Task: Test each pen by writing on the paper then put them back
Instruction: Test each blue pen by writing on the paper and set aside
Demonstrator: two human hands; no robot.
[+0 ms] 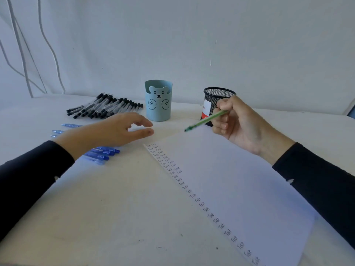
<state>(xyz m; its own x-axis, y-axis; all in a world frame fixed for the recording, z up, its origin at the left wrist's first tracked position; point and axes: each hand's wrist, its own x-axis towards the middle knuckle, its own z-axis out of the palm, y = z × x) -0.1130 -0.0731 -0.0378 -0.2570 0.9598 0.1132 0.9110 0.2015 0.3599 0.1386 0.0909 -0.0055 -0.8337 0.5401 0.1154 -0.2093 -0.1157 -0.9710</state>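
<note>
Paper (pixel 240 179) near tip of green pen (pixel 206 120), in rt hand (pixel 238 123) grip.

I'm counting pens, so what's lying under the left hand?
Blue pens lie beneath the left hand and wrist, showing on both sides. The stretches below the wrist are covered, so their number cannot be told.

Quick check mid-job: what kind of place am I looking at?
Probably a desk set up for stationery work. Signs: paper filled with handwritten "Test", a pile of black-capped pens, a bear pen cup and a mesh pen cup; the right hand holds a green pen.
</note>
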